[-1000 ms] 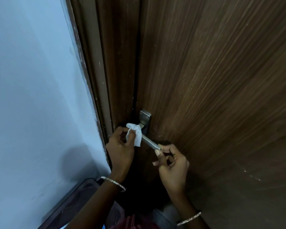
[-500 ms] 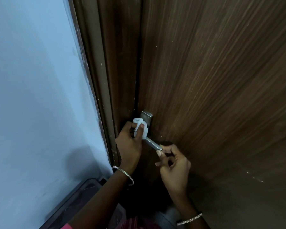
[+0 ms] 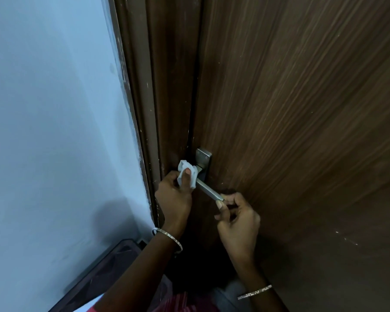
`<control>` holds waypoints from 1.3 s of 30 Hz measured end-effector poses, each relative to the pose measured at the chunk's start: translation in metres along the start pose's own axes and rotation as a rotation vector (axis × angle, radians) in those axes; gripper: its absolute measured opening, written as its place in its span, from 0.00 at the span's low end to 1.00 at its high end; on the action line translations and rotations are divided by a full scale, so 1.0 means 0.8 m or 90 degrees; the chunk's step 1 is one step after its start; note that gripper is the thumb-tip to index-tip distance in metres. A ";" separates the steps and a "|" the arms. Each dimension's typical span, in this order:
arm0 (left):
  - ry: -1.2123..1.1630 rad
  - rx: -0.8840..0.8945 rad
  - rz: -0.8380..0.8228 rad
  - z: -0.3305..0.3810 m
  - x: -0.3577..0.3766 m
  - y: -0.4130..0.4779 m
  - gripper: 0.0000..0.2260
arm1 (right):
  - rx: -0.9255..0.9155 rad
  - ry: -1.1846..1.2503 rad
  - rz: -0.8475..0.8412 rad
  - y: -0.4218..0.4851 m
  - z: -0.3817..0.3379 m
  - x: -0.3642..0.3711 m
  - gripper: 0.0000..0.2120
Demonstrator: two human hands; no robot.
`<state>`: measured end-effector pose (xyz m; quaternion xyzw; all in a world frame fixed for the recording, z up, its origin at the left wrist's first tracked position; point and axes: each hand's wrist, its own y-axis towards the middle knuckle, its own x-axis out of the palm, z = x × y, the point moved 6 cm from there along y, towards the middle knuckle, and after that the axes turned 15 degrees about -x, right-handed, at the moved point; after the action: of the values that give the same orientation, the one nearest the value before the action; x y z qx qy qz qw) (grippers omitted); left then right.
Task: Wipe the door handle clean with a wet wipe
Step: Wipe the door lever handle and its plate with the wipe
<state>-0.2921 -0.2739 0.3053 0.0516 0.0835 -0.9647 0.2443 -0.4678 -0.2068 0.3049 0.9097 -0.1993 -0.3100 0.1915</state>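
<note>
1. Head view, the only one I have; the door handle sits on the brown door just ahead of both hands; its long axis runs from the backplate down and right to the free tip.
2. Left hand clasps the bunched wet wipe, pressed on the handle's root beside the backplate; I judge the next wipe runs along the axis toward the tip.
3. Right hand pinches the free tip, fingers curled; it is the hand nearer that end.
4. Containers: a dark-rimmed object sits low left by the wall; I cannot tell what it is or holds.
</note>
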 end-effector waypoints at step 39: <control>-0.008 0.043 -0.038 -0.023 -0.005 -0.011 0.05 | 0.007 0.033 0.003 -0.001 -0.003 0.000 0.07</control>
<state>-0.2919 -0.2610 0.2891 0.0509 0.0510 -0.9741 0.2142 -0.4661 -0.2058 0.3061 0.9180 -0.1978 -0.2849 0.1922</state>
